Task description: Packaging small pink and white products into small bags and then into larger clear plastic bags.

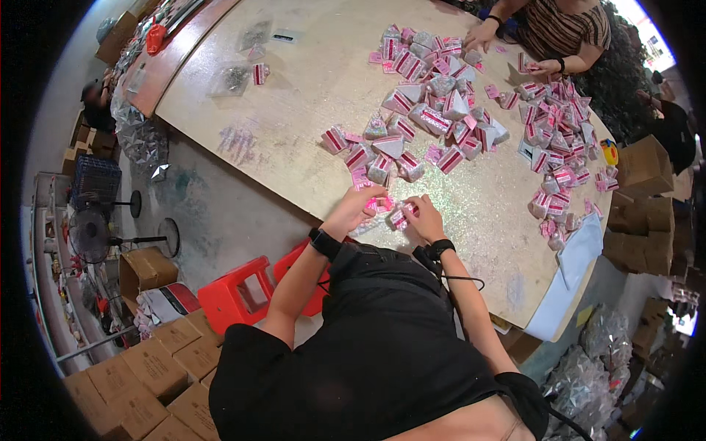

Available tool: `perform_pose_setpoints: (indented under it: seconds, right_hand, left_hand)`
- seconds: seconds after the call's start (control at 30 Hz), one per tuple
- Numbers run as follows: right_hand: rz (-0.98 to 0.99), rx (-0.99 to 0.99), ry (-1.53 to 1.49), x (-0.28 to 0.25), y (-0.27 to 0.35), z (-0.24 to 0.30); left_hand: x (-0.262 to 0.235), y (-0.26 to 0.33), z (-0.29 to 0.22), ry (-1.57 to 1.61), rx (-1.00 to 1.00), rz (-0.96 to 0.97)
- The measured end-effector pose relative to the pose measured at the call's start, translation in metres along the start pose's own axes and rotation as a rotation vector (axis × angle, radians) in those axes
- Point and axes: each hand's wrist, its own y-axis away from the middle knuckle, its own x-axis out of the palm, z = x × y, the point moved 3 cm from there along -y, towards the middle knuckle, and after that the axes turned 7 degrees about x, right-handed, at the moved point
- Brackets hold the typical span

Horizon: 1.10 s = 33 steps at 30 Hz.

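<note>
At the table's near edge, my left hand (354,210) has its fingers closed on a small pink card (381,203). A hand's width to the right, my right hand (422,218) grips a small clear packet (399,217) with a pink-and-white label, low over the tabletop. Just beyond my hands lie more such packets (410,166), filled with something silvery and loosely heaped. Loose pink cards (360,177) lie among them, close to my left hand. The packets' exact contents are too small to make out.
A larger heap of packets (553,140) covers the table's right side. Across the table (294,125), a person's hands (482,34) work at the far heap. Clear bags (234,78) lie far left. Red stools (235,294) and cardboard boxes (151,367) stand left of me.
</note>
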Motion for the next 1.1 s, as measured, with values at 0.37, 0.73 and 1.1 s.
perform_pose_setpoints:
  seconds: [0.37, 0.73, 1.1]
  right_hand:
    - [-0.036, 0.051, 0.373, 0.008, -0.011, -0.025]
    - [-0.002, -0.067, 0.229, 0.013, 0.001, -0.069]
    - [0.032, -0.367, 0.180, 0.019, 0.014, -0.050]
  left_hand:
    - [-0.005, -0.016, 0.014, -0.162, -0.035, 0.091]
    - [-0.017, -0.032, 0.018, -0.660, 0.352, 0.238]
    - [0.012, -0.005, 0.032, -1.206, 0.788, 0.189]
